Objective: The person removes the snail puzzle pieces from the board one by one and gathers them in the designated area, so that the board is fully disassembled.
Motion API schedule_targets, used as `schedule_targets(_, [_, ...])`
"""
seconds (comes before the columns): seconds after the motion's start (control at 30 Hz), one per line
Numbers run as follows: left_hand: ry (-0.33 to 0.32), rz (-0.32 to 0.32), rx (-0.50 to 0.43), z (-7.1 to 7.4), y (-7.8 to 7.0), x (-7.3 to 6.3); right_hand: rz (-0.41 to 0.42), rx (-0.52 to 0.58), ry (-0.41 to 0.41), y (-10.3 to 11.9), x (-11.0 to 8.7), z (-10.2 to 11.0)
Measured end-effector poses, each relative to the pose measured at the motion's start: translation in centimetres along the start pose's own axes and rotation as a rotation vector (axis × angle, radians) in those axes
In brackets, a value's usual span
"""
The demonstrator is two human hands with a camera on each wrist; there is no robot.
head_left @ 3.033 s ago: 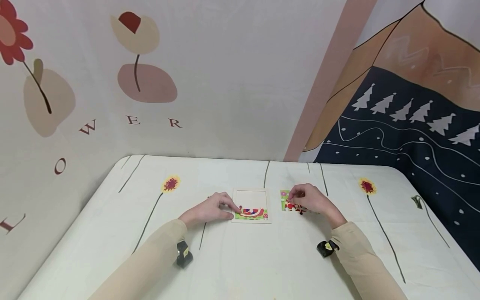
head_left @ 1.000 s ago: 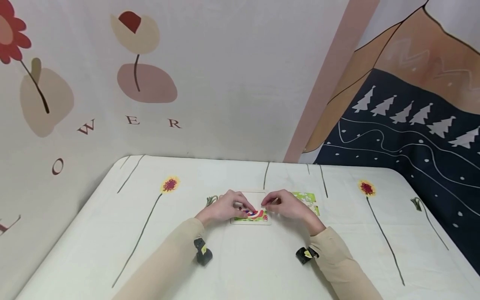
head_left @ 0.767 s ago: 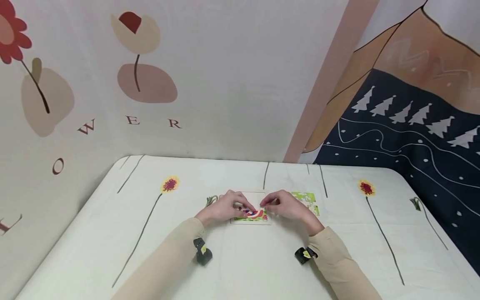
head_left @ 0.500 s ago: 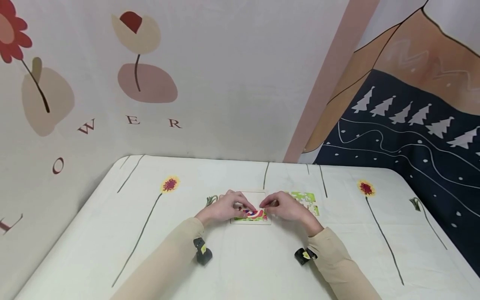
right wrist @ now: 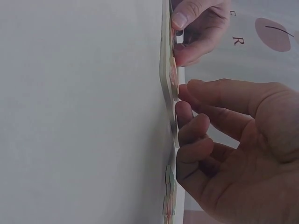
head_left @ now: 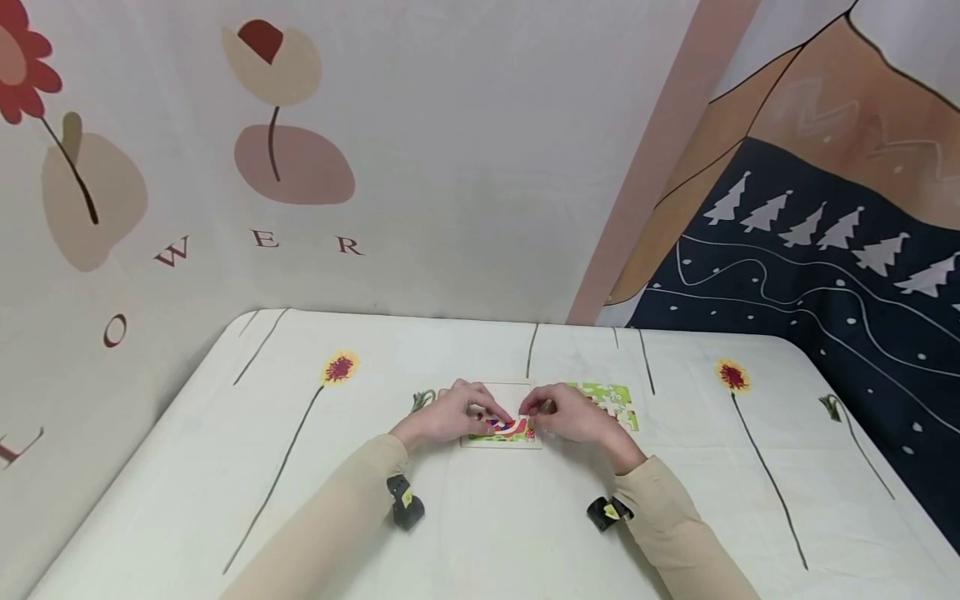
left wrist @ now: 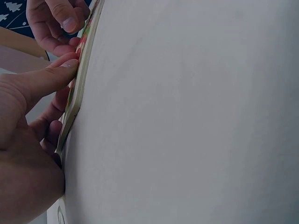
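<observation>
A shallow white puzzle tray [head_left: 501, 446] lies on the table, its lower part filled with colourful jigsaw pieces [head_left: 513, 432]. My left hand [head_left: 456, 412] reaches over its left side, thumb and index finger resting on the pieces. From the right comes my right hand [head_left: 573, 414], its index fingertip touching the pieces' upper right end. In the left wrist view, the right hand's thumb [left wrist: 70, 24] stands apart from that index finger. The right wrist view shows a reddish piece [right wrist: 174, 74] between the two hands' fingertips. The hands partly cover the picture.
Loose green, white and red puzzle pieces [head_left: 615, 400] lie right of the tray, partly behind my right hand. The white tablecloth [head_left: 495, 525] has printed flowers. A fabric wall [head_left: 450, 275] rises along the table's far edge.
Since three seconds ago my right hand has moved left from the loose pieces to the tray, and my left hand has shifted right onto the pieces. During the last second both hands barely move.
</observation>
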State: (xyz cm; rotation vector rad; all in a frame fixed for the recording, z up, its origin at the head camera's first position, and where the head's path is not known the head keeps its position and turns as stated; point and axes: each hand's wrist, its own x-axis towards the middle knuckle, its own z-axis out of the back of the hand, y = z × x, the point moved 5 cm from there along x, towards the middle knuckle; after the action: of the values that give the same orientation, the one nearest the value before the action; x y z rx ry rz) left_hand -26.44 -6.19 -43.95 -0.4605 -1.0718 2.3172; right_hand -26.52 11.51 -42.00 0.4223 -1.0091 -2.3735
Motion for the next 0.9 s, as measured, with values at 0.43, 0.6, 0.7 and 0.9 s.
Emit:
schedule_targets(0.43, [-0.006, 0.022, -0.012, -0.01, 0.04, 0.08, 0.043, 0.050, -0.002, 0.40, -0.40, 0.04])
schedule_targets(0.6, [-0.006, 0.023, -0.014, -0.02, 0.00, 0.10, 0.043, 0.060, -0.005, 0.43, -0.47, 0.05])
schedule_targets(0.7, [-0.004, 0.025, -0.018, -0.02, -0.02, 0.10, 0.048, 0.070, 0.001, 0.52, -0.57, 0.05])
schedule_targets(0.9, [-0.005, 0.015, -0.020, 0.01, 0.01, 0.11, 0.041, 0.089, 0.007, 0.53, -0.59, -0.02])
